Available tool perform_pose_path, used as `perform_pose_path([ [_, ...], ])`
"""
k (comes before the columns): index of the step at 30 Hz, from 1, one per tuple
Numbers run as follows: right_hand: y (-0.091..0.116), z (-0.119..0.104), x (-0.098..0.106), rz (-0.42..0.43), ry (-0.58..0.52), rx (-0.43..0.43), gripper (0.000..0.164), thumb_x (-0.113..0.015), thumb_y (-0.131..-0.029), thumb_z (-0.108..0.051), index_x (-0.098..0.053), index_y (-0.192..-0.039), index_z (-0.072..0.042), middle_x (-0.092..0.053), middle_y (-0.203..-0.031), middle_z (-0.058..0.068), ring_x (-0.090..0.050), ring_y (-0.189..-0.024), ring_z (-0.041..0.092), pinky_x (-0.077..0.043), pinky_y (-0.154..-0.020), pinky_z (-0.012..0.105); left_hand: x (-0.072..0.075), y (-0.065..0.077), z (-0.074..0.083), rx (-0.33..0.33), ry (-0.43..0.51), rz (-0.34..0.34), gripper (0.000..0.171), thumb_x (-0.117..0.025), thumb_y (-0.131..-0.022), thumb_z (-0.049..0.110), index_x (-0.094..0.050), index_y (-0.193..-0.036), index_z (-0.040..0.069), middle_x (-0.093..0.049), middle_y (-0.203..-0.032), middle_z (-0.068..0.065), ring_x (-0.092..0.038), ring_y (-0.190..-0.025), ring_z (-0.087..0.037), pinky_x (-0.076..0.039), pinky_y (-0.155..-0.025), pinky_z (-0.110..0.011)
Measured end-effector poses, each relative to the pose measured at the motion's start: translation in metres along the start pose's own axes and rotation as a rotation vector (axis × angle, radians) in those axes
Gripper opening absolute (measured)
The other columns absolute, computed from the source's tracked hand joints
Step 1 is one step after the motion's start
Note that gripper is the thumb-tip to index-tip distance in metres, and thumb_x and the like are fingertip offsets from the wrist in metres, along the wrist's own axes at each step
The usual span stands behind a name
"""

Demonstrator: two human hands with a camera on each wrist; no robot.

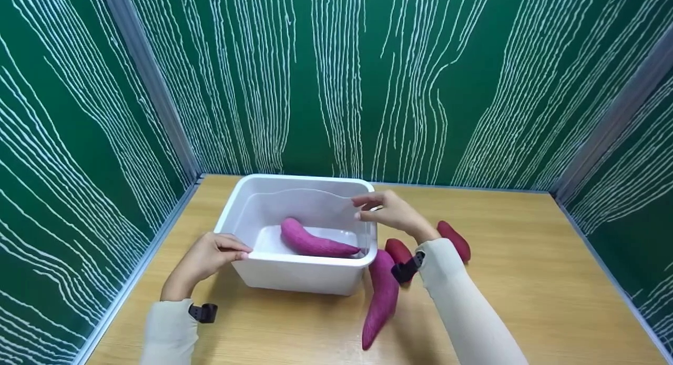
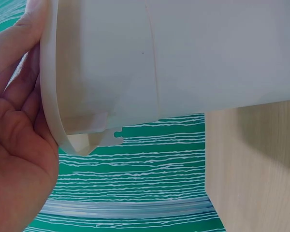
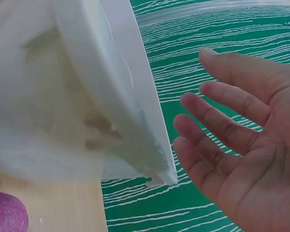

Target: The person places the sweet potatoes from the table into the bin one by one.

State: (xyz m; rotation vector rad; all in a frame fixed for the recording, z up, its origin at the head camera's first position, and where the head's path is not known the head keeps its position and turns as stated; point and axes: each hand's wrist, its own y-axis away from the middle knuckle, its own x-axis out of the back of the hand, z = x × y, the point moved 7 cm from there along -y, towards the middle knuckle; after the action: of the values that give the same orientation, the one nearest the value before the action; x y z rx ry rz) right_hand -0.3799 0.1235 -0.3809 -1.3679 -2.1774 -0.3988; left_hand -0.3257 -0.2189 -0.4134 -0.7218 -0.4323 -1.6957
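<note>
A white plastic bin (image 1: 299,273) stands on the table, with a purple sweet potato (image 1: 318,243) lying inside on its floor. My left hand (image 1: 210,254) grips the bin's rim at the near left corner; in the left wrist view, that hand's fingers bend around the rim (image 2: 49,72). Over the right rim hovers my right hand (image 1: 391,211), its fingers spread and slightly bent, holding nothing. The right wrist view shows this hand (image 3: 251,140) apart from the bin wall. A second, longer purple sweet potato (image 1: 383,296) lies against the bin's right side.
Beneath my right forearm a red, tapered vegetable (image 1: 398,249) rests on the wooden table (image 1: 536,281), partly hidden by the wrist strap. Another red one (image 1: 455,241) lies farther right. Green panels (image 1: 473,91) with white wavy lines enclose the table at the back and sides.
</note>
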Motion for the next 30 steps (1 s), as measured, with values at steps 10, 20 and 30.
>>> perform_pose_path([
  [10, 0.009, 0.02, 0.017, 0.094, 0.02, -0.038, 0.044, -0.068, -0.089, -0.025, -0.061, -0.129, -0.008, -0.062, -0.128, 0.015, -0.057, -0.113, 0.031, -0.05, -0.092, 0.048, 0.001, -0.001, -0.001, 0.004, -0.008, -0.004, 0.01, -0.077, -0.079, 0.013, -0.079, -0.089, 0.012, -0.074, -0.094, -0.005, -0.061, -0.094, -0.02, -0.053, -0.081, -0.027],
  [20, 0.026, 0.052, 0.037, 0.193, 0.007, -0.101, 0.052, -0.066, -0.091, -0.028, -0.053, -0.136, -0.005, -0.054, -0.137, 0.018, -0.05, -0.122, 0.039, -0.047, -0.097, 0.052, -0.001, 0.0, -0.001, -0.018, -0.005, -0.007, 0.01, -0.077, -0.079, 0.012, -0.079, -0.089, 0.012, -0.074, -0.094, -0.005, -0.06, -0.094, -0.02, -0.051, -0.077, -0.022],
  [30, 0.048, 0.083, 0.059, 0.296, -0.025, -0.107, 0.054, -0.064, -0.093, -0.021, -0.046, -0.139, 0.001, -0.047, -0.14, 0.025, -0.046, -0.124, 0.042, -0.041, -0.101, 0.054, 0.0, 0.0, -0.001, -0.01, -0.018, 0.003, 0.009, -0.077, -0.079, 0.011, -0.079, -0.088, 0.013, -0.074, -0.094, -0.005, -0.061, -0.095, -0.02, -0.049, -0.079, -0.021],
])
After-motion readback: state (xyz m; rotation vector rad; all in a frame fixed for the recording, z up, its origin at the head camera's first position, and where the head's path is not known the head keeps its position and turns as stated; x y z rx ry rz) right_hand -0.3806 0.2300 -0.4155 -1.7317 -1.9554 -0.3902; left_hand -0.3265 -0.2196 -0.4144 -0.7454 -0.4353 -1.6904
